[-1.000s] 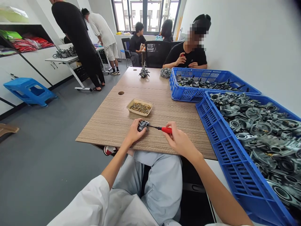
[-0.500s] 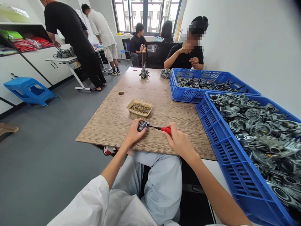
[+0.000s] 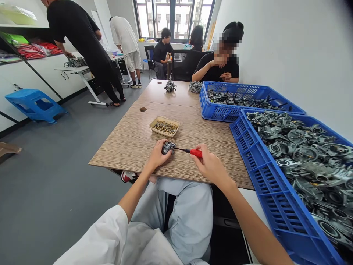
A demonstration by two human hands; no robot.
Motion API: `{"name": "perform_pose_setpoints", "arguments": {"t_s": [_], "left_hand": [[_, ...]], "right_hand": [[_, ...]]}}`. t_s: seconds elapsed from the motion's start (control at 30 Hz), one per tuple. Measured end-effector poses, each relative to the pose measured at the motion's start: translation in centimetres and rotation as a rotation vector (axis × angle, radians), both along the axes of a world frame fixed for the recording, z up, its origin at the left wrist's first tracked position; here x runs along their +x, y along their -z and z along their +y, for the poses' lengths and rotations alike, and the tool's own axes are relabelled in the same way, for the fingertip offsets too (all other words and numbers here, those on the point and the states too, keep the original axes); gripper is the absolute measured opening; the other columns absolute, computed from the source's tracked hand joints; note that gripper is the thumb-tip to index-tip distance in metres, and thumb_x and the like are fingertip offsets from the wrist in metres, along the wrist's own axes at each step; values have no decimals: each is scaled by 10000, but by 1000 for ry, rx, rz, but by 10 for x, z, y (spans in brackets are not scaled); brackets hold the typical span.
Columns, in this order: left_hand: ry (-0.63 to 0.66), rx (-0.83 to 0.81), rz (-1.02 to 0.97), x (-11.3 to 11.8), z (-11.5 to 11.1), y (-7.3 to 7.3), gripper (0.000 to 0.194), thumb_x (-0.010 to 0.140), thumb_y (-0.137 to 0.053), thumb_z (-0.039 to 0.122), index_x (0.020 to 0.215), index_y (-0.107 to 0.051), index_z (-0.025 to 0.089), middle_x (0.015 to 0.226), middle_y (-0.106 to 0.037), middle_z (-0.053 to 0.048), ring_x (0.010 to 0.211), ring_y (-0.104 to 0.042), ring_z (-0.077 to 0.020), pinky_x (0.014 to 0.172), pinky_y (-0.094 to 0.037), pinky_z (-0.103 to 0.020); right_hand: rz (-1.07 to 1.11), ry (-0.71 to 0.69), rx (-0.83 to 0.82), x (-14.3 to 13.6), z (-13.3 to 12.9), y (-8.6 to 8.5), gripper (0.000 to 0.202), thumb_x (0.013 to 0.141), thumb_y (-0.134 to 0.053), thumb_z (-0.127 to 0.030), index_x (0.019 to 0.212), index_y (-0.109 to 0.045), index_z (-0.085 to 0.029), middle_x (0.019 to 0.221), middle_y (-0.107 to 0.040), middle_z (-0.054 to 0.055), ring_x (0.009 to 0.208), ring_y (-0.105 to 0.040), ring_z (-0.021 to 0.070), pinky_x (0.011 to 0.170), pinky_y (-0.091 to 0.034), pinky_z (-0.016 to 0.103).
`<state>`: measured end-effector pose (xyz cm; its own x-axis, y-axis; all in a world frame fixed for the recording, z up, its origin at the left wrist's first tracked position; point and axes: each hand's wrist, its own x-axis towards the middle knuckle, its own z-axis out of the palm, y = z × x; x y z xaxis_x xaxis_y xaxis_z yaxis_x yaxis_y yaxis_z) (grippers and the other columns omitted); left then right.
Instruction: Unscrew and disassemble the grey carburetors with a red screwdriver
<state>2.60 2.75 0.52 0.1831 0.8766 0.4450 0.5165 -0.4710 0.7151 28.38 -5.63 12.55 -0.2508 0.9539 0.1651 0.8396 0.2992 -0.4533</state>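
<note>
My left hand (image 3: 159, 155) grips a small grey metal carburetor body (image 3: 168, 147) against the wooden table (image 3: 132, 143), near its front edge. In my right hand (image 3: 209, 164) is a screwdriver (image 3: 195, 152) with a red handle and a dark shaft, held level. Its tip meets the right side of the carburetor body; the exact contact spot is too small to make out. Just beyond my left hand stands a beige tray (image 3: 152, 129) with many small brass-coloured and silvery screw-like parts in it.
Two blue crates (image 3: 264, 173) (image 3: 217, 114) full of metal parts line the right side. At the table's far end are another metal assembly (image 3: 170, 86) and a heap of small parts (image 3: 195, 87). A person (image 3: 215, 70) sits across; others stand or sit behind.
My hands, the carburetor body and the screwdriver hold almost the same pose. The view has shifted slightly. In the back, the person in white bends lower.
</note>
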Motion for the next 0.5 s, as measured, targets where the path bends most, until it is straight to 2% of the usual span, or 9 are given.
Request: {"name": "perform_pose_setpoints", "arguments": {"t_s": [0.1, 0.17, 0.5], "left_hand": [[-1, -7, -4, 0, 0, 0, 449, 882, -690, 252, 1311, -559, 227, 1264, -648, -95, 1203, -633, -263, 1087, -503, -433], [0, -9, -6, 0, 0, 0, 449, 880, -689, 252, 1309, -558, 226, 1262, -647, -96, 1202, -634, -264, 1089, -502, -433], [5, 1, -11, 1, 1, 1, 445, 879, -695, 248, 1302, -559, 223, 1261, -649, -97, 1194, -634, -262, 1079, -504, -430]], "right_hand": [[113, -112, 1, 3, 0, 0, 201, 1051, -467, -309, 1239, -453, -241, 1036, -757, 79, 815, -740, 247, 738, -495, 321], [137, -133, 5, 3, 0, -1, 177, 1047, -448, -279, 1220, -456, -240, 1080, -748, 90, 868, -743, 248, 765, -504, 327], [51, 3, -14, 1, 1, 0, 180, 1070, -474, -350, 1194, -460, -220, 922, -773, 71, 793, -767, 286, 674, -453, 306]]}}
